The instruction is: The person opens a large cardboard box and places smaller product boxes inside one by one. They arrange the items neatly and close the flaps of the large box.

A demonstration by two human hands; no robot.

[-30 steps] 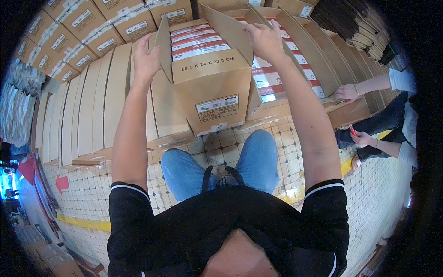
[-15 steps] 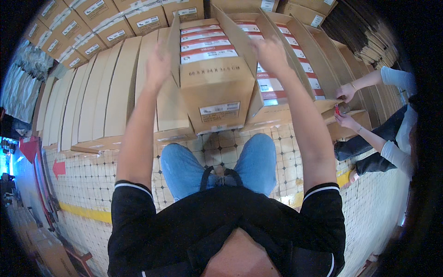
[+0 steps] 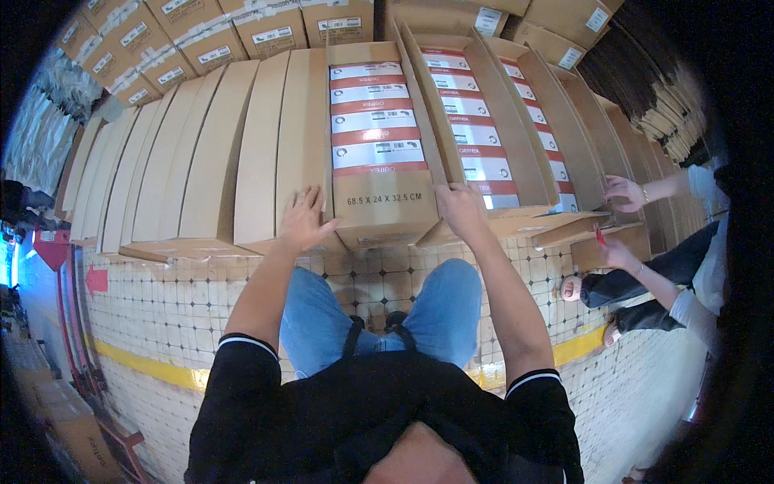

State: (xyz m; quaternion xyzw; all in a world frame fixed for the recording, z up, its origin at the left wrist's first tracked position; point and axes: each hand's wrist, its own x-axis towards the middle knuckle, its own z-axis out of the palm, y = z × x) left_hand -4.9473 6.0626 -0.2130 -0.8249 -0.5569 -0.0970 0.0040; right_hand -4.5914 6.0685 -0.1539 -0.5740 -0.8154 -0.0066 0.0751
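In front of me stands a long brown carton (image 3: 385, 199) with its top open and its near end flap folded inward. Inside lies a row of white-and-red boxes (image 3: 376, 119). My left hand (image 3: 303, 219) rests flat, fingers spread, on the closed carton (image 3: 302, 133) just left of it, with the thumb towards the open carton's near corner. At the other near corner, my right hand (image 3: 462, 210) has its fingers bent over the edge of the raised right side flap (image 3: 421, 121).
More open cartons of white-and-red boxes (image 3: 476, 129) stand to the right, closed cartons (image 3: 185, 153) to the left. Labelled cartons (image 3: 274, 32) are stacked behind. At right, another person's hand (image 3: 622, 256) holds a small red object (image 3: 600, 235). Tiled floor (image 3: 193, 306) carries a yellow line (image 3: 145, 367).
Both my hands have come back towards me, from the raised side flaps to the carton's near corners. My view has shifted. The other person's hands have moved farther apart.
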